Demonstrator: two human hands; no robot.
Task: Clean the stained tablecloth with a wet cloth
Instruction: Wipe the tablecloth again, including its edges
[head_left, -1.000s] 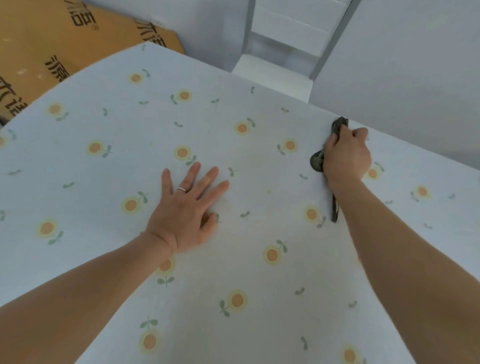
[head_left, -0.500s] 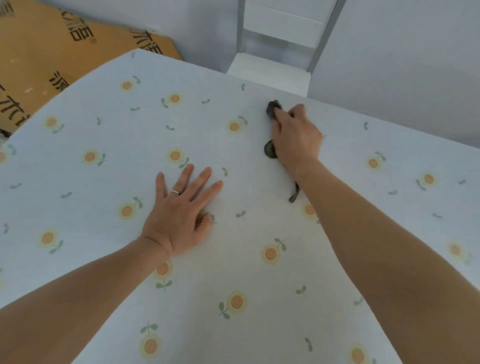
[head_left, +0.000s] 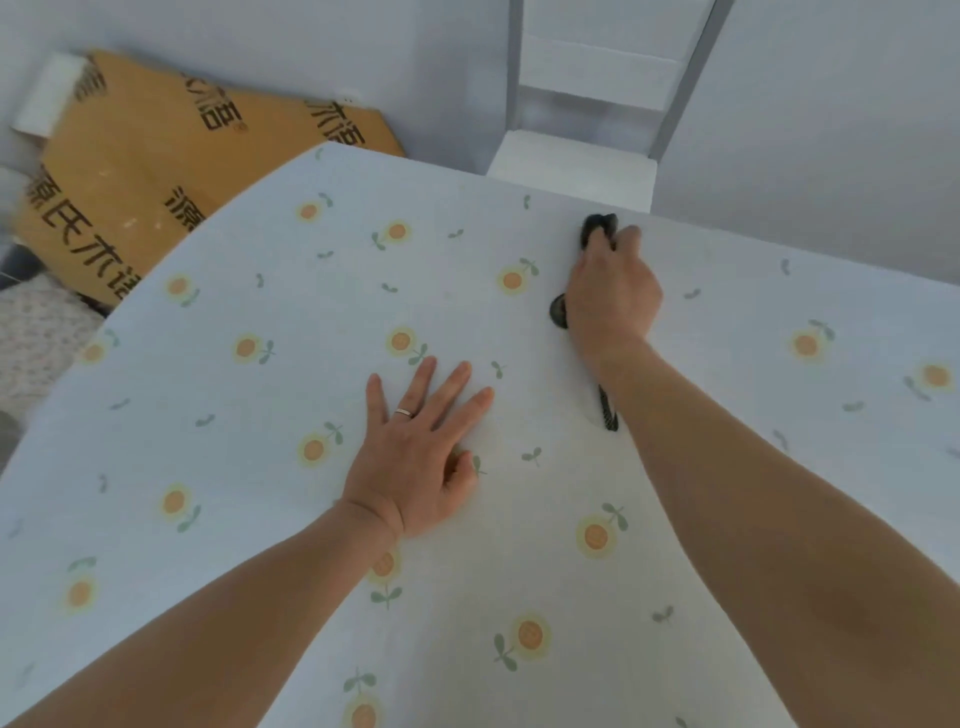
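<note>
Right hand (head_left: 613, 296) fisted around dark cloth (head_left: 597, 231), far side of tablecloth (head_left: 260, 519), ahead-right of left hand (head_left: 415, 457), splayed flat. Cloth tail trails toward wrist.

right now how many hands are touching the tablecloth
2. The left hand lies flat mid-tablecloth; the right hand presses a dark cloth near the far edge.
</note>
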